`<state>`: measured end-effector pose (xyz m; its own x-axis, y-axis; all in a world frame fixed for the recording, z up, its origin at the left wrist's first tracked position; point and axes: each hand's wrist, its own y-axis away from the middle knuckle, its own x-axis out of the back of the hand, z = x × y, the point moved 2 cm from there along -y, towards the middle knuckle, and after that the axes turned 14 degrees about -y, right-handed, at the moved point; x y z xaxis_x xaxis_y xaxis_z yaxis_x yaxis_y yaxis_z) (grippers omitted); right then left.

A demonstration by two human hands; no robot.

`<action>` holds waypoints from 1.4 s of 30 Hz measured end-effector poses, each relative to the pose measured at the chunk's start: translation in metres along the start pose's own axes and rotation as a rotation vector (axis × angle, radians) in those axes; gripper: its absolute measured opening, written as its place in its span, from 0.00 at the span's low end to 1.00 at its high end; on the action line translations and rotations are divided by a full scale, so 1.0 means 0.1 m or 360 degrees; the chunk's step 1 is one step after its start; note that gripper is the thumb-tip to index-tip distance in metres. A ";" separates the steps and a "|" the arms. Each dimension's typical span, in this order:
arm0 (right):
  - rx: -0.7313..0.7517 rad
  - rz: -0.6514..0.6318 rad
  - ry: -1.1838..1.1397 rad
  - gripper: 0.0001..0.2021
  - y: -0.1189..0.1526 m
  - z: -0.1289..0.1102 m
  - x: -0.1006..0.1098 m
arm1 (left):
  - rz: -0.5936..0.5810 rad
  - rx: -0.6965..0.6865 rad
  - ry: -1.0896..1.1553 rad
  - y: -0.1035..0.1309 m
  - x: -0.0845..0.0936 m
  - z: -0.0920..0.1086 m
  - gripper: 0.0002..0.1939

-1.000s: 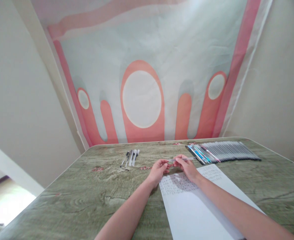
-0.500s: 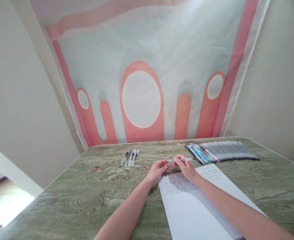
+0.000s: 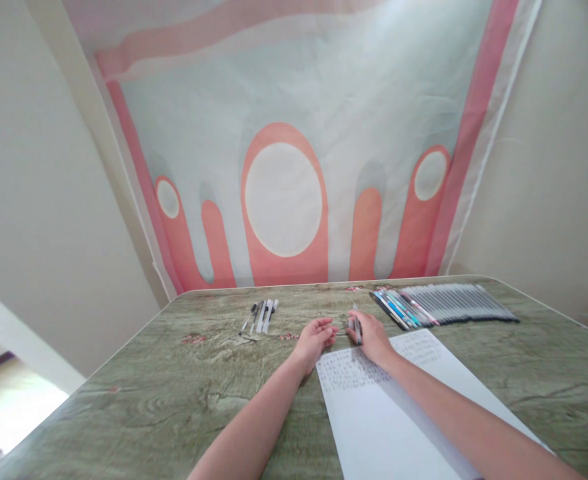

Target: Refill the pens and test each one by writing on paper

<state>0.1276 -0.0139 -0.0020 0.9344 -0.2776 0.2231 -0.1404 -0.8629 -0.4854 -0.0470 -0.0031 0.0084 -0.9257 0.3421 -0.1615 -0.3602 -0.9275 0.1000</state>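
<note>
My right hand (image 3: pixel 369 335) holds a clear pen (image 3: pixel 357 327) with a dark end, pointing roughly away from me, just above the far left part of a white paper sheet (image 3: pixel 399 427) with rows of handwriting. To its left, my left hand (image 3: pixel 317 341) rests by the sheet's far left corner with its fingers loosely curled and apart; no object shows in it. The two hands do not touch.
At the back right of the wood-patterned table (image 3: pixel 164 393) lies a long row of clear pens (image 3: pixel 459 301), with several coloured pens (image 3: pixel 401 308) at its left end. A small group of pens (image 3: pixel 264 316) lies further left.
The pen has turned from lying sideways between both hands to pointing away from me in my right hand. My left hand has come off it.
</note>
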 end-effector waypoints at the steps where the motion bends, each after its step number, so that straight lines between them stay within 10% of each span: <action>1: 0.0001 -0.0012 -0.0012 0.18 0.00 -0.01 0.00 | 0.0003 0.0004 -0.0001 0.00 0.00 0.00 0.14; 14: 0.0646 -0.0487 0.0069 0.18 0.12 -0.58 -0.17 | -0.0128 -0.0170 -0.0044 0.01 -0.06 0.00 0.19; 28: 0.1014 -0.0721 0.0341 0.12 0.21 -0.77 -0.10 | 0.0171 -0.0008 0.0464 -0.06 0.12 0.02 0.12; 42: 0.1072 -0.0643 0.0530 0.11 0.19 -0.76 -0.15 | 0.0055 0.0009 0.0329 -0.01 0.07 0.04 0.18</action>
<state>0.0863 -0.0583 0.0492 0.7111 -0.2032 0.6731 0.5062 -0.5165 -0.6907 -0.0536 0.0008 0.0112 -0.8942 0.2715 -0.3559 -0.3300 -0.9370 0.1144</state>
